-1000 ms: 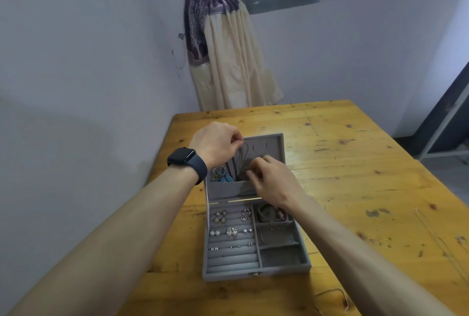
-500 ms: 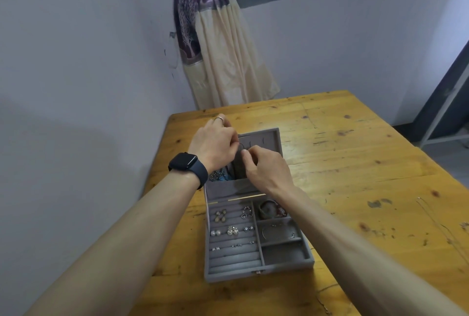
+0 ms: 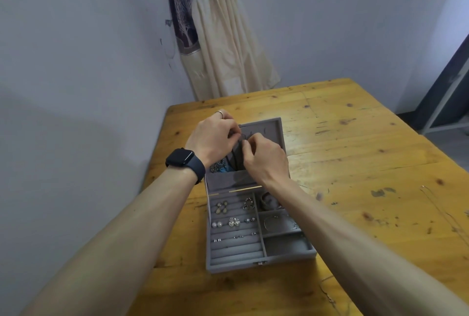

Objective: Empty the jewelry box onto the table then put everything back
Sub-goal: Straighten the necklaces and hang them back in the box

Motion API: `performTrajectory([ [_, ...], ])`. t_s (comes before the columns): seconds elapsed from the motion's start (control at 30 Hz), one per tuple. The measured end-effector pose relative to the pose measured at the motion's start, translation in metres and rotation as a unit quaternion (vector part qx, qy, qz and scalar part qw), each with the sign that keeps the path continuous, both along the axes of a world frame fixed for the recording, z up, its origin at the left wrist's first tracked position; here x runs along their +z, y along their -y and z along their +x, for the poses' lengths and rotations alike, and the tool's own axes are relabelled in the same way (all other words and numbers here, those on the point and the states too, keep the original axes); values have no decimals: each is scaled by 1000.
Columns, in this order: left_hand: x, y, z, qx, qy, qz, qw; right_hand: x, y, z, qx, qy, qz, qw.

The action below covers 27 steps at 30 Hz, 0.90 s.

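A grey velvet jewelry box (image 3: 286, 256) lies open on the wooden table (image 3: 355, 168), its lid (image 3: 272, 126) tilted back. My left hand (image 3: 213, 136) and my right hand (image 3: 266, 157) meet in front of the lid's inside, and both pinch a thin dark necklace cord (image 3: 236, 154) that hangs down into the lid pocket. Earrings (image 3: 222, 207) and rings (image 3: 234, 222) sit in the ring rows. A bracelet (image 3: 278, 223) lies in a right compartment. The front right compartment (image 3: 286, 244) holds nothing.
A thin chain (image 3: 441, 211) lies on the table at the far right, and another thin chain (image 3: 327, 290) lies near the front edge. A curtain (image 3: 215, 44) hangs in the corner behind the table. A grey wall runs along the left.
My right hand has risen from the lid pocket to meet my left hand near the top of the lid. The view has tilted downward.
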State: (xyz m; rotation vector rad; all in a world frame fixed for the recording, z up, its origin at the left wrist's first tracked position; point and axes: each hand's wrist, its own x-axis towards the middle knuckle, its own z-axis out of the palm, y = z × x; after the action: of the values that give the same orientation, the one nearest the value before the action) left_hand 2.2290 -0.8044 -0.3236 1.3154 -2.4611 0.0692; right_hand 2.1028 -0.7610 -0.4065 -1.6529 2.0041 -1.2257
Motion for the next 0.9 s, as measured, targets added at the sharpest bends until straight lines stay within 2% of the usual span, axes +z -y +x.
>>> performTrajectory([
  [0.5, -7, 3, 4, -3, -41, -34, 999, 5, 2, 2, -54, -8, 15, 998],
  [0.8, -12, 3, 2, 10, -63, -16, 998, 4, -2, -2, -38, 1, 9, 999],
  [0.9, -10, 5, -2, 44, -110, 33, 992, 3, -4, -2, -29, 4, 0, 1000],
])
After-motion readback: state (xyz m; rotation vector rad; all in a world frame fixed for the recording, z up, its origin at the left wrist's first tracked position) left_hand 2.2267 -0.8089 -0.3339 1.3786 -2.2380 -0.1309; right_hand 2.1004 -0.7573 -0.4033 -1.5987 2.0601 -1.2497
